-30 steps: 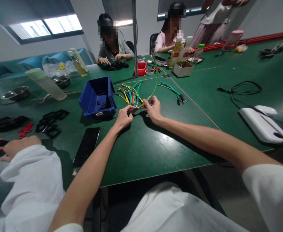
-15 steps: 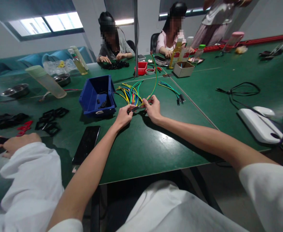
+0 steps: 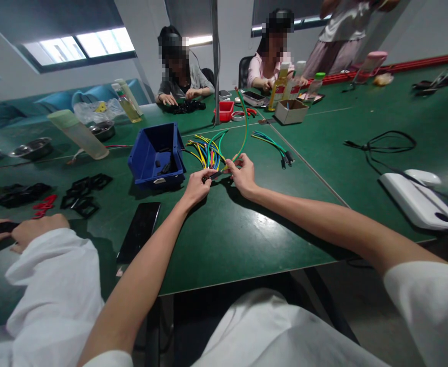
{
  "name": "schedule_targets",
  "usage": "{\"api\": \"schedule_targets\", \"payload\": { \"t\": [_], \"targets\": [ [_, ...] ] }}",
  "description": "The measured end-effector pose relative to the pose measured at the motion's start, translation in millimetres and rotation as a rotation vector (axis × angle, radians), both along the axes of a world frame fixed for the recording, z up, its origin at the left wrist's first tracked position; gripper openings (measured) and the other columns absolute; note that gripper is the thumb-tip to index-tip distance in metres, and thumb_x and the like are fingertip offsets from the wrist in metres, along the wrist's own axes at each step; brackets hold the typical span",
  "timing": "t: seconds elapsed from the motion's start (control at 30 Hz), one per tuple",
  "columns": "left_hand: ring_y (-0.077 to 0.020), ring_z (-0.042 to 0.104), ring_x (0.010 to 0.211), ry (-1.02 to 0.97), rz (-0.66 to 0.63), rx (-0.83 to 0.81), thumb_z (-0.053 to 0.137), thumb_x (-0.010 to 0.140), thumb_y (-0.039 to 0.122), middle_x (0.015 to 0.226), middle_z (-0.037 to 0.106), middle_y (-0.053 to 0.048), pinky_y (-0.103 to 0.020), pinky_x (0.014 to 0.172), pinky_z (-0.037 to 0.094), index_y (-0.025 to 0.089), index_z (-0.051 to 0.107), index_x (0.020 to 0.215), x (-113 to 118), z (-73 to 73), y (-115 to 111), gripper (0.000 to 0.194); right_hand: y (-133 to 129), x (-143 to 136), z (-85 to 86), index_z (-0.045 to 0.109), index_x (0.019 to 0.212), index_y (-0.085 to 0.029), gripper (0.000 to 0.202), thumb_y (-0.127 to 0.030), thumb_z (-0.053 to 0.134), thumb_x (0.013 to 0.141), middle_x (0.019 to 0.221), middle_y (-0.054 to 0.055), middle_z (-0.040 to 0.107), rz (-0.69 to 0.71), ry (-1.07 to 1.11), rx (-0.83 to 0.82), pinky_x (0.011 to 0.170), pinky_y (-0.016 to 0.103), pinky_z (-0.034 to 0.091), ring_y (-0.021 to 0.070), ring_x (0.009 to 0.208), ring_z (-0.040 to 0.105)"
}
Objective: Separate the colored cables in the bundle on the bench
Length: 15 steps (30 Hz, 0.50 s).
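Near the middle of the green table, my left hand (image 3: 198,187) pinches a small black connector (image 3: 217,175). Close on its right, my right hand (image 3: 244,174) has its fingers closed on a green-yellow wire (image 3: 247,127), which arcs upward from the fingertips. The wire's lower end meets or lies close to the connector; the exact contact is too small to tell. Just behind both hands lies a bundle of yellow, green and blue wires (image 3: 205,148). A blue bin (image 3: 157,153) holding black parts stands to the left. Several wires with black connectors (image 3: 273,143) lie behind on the right.
A black phone (image 3: 139,229) lies left of my left forearm. Another person's hand and white sleeve (image 3: 63,265) are at the left, by black frames (image 3: 82,193). White device (image 3: 419,201) and black cable (image 3: 388,142) lie right. Two people sit across the table; another stands behind.
The view has shifted slightly, so the scene sits a little lower and further right. Both hands keep their hold, with only slight finger movement around the connector and wire.
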State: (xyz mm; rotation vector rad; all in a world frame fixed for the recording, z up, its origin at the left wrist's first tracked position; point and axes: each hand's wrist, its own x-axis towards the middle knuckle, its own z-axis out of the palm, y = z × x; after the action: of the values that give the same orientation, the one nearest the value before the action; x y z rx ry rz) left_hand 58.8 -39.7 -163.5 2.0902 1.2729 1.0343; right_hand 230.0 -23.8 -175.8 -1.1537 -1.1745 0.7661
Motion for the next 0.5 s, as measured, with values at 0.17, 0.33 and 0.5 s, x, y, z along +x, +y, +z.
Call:
{"api": "schedule_targets", "payload": {
  "t": [0.17, 0.33, 0.5],
  "targets": [
    [-0.0175, 0.066, 0.085, -0.029, 0.002, -0.007, 0.050, 0.075, 0.005, 0.096, 0.074, -0.005, -0.031, 0.083, 0.052, 0.016, 0.074, 0.103, -0.1, 0.4, 0.5, 0.038, -1.0, 0.1, 0.9, 0.047, 0.087, -0.023, 0.034, -0.052, 0.063, 0.079, 0.070, -0.004, 0.059, -0.006, -0.010, -0.012, 0.052, 0.024, 0.043, 0.0160, 0.062, 0.065],
    [-0.0188, 0.067, 0.088, -0.067, 0.008, -0.030, 0.052, 0.076, 0.007, 0.102, 0.074, -0.007, -0.032, 0.084, 0.052, 0.016, 0.074, 0.105, -1.4, -3.6, 3.8, 0.037, -1.5, 0.0, 0.7, 0.047, 0.088, -0.023, 0.034, -0.051, 0.063, 0.079, 0.070, -0.003, 0.059, -0.003, 0.006, -0.001, 0.050, 0.023, 0.042, 0.0163, 0.061, 0.066],
    [-0.0192, 0.068, 0.091, -0.108, -0.004, -0.040, 0.052, 0.075, 0.007, 0.102, 0.075, -0.006, -0.032, 0.086, 0.052, 0.016, 0.075, 0.105, -1.9, -6.6, 5.9, 0.038, -0.6, 0.1, 0.7, 0.047, 0.089, -0.023, 0.035, -0.052, 0.064, 0.078, 0.071, -0.002, 0.062, 0.020, 0.023, 0.002, 0.050, 0.024, 0.043, 0.0174, 0.063, 0.067]
  ]
}}
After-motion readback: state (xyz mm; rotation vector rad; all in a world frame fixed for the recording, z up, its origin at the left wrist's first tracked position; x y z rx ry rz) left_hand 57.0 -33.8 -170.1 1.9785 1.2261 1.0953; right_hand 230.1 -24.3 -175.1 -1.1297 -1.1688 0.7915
